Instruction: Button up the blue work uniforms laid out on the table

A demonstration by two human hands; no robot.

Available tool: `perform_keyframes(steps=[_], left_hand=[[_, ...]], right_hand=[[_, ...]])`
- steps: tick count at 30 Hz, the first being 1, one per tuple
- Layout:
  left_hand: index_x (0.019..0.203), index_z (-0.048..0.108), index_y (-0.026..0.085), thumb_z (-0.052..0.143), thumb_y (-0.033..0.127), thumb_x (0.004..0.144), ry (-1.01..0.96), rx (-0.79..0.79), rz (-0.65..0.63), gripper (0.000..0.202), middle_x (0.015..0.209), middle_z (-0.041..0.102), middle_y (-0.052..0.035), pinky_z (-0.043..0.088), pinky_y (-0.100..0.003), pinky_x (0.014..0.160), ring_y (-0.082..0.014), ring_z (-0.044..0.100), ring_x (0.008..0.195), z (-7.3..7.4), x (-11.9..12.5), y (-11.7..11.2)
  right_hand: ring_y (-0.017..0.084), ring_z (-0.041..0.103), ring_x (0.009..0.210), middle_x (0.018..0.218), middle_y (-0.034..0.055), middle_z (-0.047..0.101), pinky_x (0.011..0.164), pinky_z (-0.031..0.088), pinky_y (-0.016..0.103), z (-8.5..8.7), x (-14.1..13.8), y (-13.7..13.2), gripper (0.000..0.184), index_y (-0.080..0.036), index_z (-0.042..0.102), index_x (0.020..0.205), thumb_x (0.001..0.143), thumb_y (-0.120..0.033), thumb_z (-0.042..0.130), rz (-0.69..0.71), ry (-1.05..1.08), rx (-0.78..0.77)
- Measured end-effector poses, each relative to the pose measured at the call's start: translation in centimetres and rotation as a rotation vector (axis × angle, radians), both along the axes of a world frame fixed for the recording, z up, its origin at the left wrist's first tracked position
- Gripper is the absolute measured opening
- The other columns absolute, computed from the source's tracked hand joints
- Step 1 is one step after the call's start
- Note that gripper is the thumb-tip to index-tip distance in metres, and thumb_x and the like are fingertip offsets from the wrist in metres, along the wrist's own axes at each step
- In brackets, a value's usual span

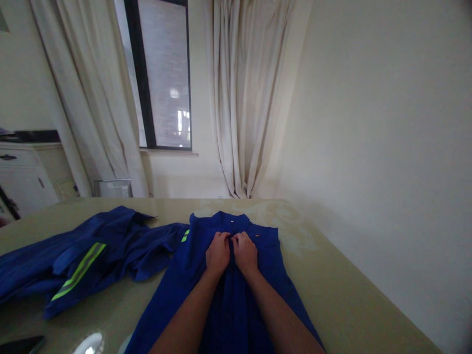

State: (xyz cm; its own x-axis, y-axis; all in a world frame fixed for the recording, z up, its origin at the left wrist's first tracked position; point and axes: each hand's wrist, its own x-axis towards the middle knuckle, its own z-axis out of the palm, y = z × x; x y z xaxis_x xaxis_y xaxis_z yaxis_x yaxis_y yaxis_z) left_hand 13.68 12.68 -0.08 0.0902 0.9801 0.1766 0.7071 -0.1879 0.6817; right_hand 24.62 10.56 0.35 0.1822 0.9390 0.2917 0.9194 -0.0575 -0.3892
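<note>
Left hand (218, 253) and right hand (245, 253) are side by side, both with bent fingers pinching the front of a blue jacket (236, 307) just below its collar. Whatever's right between the fingertips is too small and dark for me to make out, so don't ask me if it's a button lol. Forearms cover a good chunk of the front, and the jacket's lower end gets cut off by the bottom of the view. It's lying flat, collar pointing away from the person.

Bottom left you get a dark flat object (24, 345) and a shiny white rounded thing (89, 343), both chopped off, can't tell what either is. Past those, a second blue garment (110, 250) with a yellow-green stripe (79, 273) lies crumpled and runs out of the left side. Near the jacket's left shoulder the two get so close I can't say if they touch.

Roomier side is the right: a wide band of the surface (324, 285) runs along there to its slanting edge by a white wall (391, 137). Beyond the collar it's only a narrow strip to the far edge. Behind that: pale curtains (241, 98), a dark-framed window (167, 73), and a partly cut-off white cabinet (22, 179).
</note>
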Motion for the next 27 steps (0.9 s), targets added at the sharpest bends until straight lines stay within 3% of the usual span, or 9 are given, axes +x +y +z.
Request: perform_keyframes(steps=[12, 16, 19, 22, 27], left_hand=[[0.129, 0.066, 0.026, 0.039, 0.021, 0.102, 0.052, 0.014, -0.044, 0.038, 0.123, 0.064, -0.0062, 0.048, -0.026, 0.088, -0.0186, 0.066, 0.107, -0.15, -0.34, -0.12], [0.128, 0.067, 0.027, 0.039, 0.022, 0.102, 0.034, 0.027, -0.043, 0.038, 0.131, 0.060, -0.0069, 0.050, -0.025, 0.083, -0.0176, 0.068, 0.103, 0.00, -0.53, -0.29], [0.130, 0.065, 0.026, 0.038, 0.019, 0.101, 0.006, 0.032, -0.051, 0.041, 0.139, 0.060, -0.0058, 0.050, -0.025, 0.091, -0.0174, 0.066, 0.113, 0.05, -0.59, -0.27], [0.134, 0.064, 0.027, 0.038, 0.017, 0.100, -0.022, 0.009, -0.044, 0.043, 0.134, 0.068, -0.0056, 0.048, -0.028, 0.099, -0.0195, 0.064, 0.121, 0.02, -0.66, -0.17], [0.131, 0.066, 0.027, 0.038, 0.020, 0.099, -0.071, -0.032, -0.001, 0.042, 0.127, 0.073, -0.0070, 0.051, -0.035, 0.097, -0.0246, 0.068, 0.116, 0.23, -0.79, 0.06]], right_hand=[[0.015, 0.068, 0.092, 0.108, 0.0026, 0.067, 0.075, 0.043, 0.022, 0.07, -0.05, -0.03, 0.025, -0.023, 0.068, 0.102, 0.106, -0.026, 0.043, 0.074, 0.024, 0.053], [0.014, 0.067, 0.093, 0.109, 0.0023, 0.067, 0.077, 0.043, 0.021, 0.01, 0.07, -0.09, 0.026, -0.024, 0.068, 0.103, 0.106, -0.025, 0.042, 0.109, 0.030, 0.072], [0.014, 0.067, 0.096, 0.111, 0.0026, 0.067, 0.080, 0.043, 0.020, 0.00, 0.10, -0.19, 0.026, -0.024, 0.067, 0.108, 0.107, -0.026, 0.041, 0.123, 0.036, 0.088], [0.014, 0.067, 0.097, 0.112, 0.0030, 0.066, 0.081, 0.044, 0.020, 0.05, -0.03, -0.30, 0.027, -0.024, 0.067, 0.111, 0.108, -0.026, 0.040, 0.132, 0.032, 0.107], [0.014, 0.067, 0.093, 0.111, 0.0028, 0.066, 0.076, 0.043, 0.019, 0.04, -0.39, -0.26, 0.027, -0.024, 0.068, 0.109, 0.108, -0.026, 0.041, 0.140, 0.004, 0.115]])
